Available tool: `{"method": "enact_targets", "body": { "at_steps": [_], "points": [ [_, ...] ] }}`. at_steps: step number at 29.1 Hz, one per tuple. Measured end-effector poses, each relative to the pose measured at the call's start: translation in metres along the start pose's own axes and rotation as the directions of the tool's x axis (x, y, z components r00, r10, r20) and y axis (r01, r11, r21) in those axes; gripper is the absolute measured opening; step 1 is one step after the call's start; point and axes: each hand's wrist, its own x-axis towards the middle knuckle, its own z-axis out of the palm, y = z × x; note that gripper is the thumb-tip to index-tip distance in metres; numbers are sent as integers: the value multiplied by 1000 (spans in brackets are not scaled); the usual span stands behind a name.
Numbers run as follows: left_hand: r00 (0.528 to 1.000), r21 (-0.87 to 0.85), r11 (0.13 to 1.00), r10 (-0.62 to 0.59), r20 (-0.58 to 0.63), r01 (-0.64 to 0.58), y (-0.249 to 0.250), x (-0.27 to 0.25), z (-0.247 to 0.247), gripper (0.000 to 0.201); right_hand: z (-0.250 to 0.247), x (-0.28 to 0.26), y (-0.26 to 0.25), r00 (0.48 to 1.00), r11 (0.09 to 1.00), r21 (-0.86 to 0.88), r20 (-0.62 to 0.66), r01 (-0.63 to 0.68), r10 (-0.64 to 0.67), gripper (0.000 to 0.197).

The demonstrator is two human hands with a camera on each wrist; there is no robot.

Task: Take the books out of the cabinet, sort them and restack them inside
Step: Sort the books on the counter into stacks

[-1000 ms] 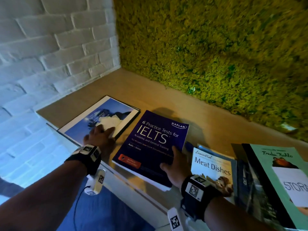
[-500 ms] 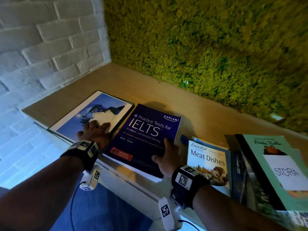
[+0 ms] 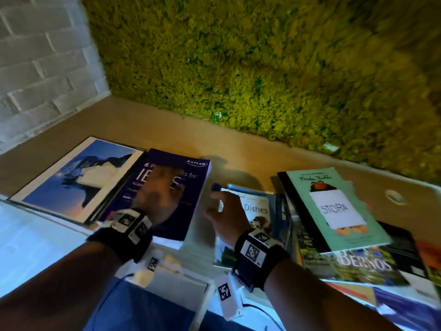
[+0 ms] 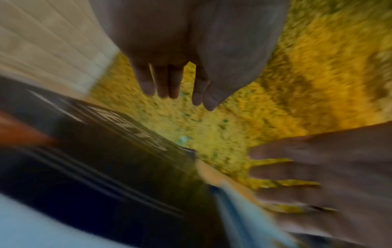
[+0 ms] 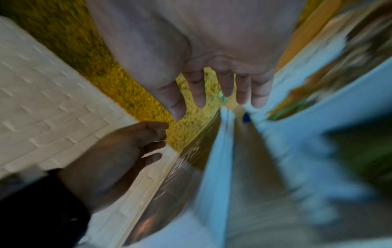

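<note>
Several books lie flat on the wooden cabinet top (image 3: 167,125). A blue photo book (image 3: 71,180) is at the left, and the purple IELTS book (image 3: 191,199) lies beside it. My left hand (image 3: 157,194) hovers over the IELTS cover with its fingers (image 4: 161,82) straight and holds nothing. My right hand (image 3: 226,211) is open above the Meat Dishes book (image 3: 260,211), its fingers (image 5: 244,90) spread and empty. To the right, a green Frida Kahlo book (image 3: 334,211) with a white STORA label tops a stack.
A green moss wall (image 3: 262,68) backs the cabinet top, and a white brick wall (image 3: 43,63) closes the left side. More books (image 3: 358,266) overlap at the right front edge. A small blue object (image 3: 216,187) lies behind the Meat Dishes book.
My left hand has left the blue photo book and moved right over the IELTS book. My right hand has let go of the IELTS book's edge and moved right over Meat Dishes.
</note>
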Motion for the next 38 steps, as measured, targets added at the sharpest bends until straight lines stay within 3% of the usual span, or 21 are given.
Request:
{"method": "enact_targets", "body": {
  "at_steps": [2, 3, 5, 7, 10, 11, 13, 16, 20, 21, 24, 30, 35, 38],
  "points": [
    [987, -193, 981, -2, 162, 34, 52, -8, 39, 46, -28, -7, 29, 993, 996, -16, -80, -86, 84, 49],
    [963, -207, 975, -28, 268, 86, 67, -10, 63, 47, -41, -11, 43, 986, 991, -21, -106, -129, 126, 52],
    [916, -82, 980, -140, 375, 183, 85, -15, 105, 70, -54, -16, 65, 976, 980, 19, -88, -199, 200, 57],
    [900, 82, 959, -284, 331, 273, 85, -12, 130, 80, -56, -15, 77, 973, 968, 106, -23, -226, 230, 66],
    [891, -140, 898, -372, 261, 416, 80, 1, 136, 94, -52, 1, 96, 975, 961, 172, -13, -218, 223, 80],
    [877, -258, 848, -398, 270, 464, 73, 7, 137, 89, -53, 5, 98, 977, 962, 175, 5, -209, 212, 75],
    [823, -387, 737, -418, 385, 555, 63, 14, 134, 54, -64, -5, 85, 979, 963, 176, 11, -204, 206, 63],
    [777, -416, 674, -407, 481, 610, 65, 15, 117, 33, -70, -10, 82, 972, 953, 193, 20, -235, 235, 53],
    [791, -379, 738, -337, 510, 558, 70, 26, 108, 26, -60, -7, 84, 973, 970, 82, 35, -228, 226, 49],
    [801, -334, 774, -346, 489, 538, 69, 28, 106, 20, -57, -7, 84, 975, 974, 36, 27, -222, 221, 51],
    [826, -207, 846, -376, 421, 491, 62, 33, 102, 51, -47, -8, 80, 959, 963, -34, 88, -267, 269, 59],
    [910, -1, 930, -360, 206, 368, 68, 20, 100, 39, -34, -5, 88, 946, 936, -156, 22, -315, 322, 53],
    [905, -144, 908, -354, 235, 393, 70, 11, 100, 43, -26, -4, 90, 939, 938, -53, 4, -342, 343, 78],
    [935, -217, 914, -310, 174, 344, 72, 7, 94, 35, -29, -3, 92, 946, 946, -11, -9, -325, 325, 78]
  ]
}}
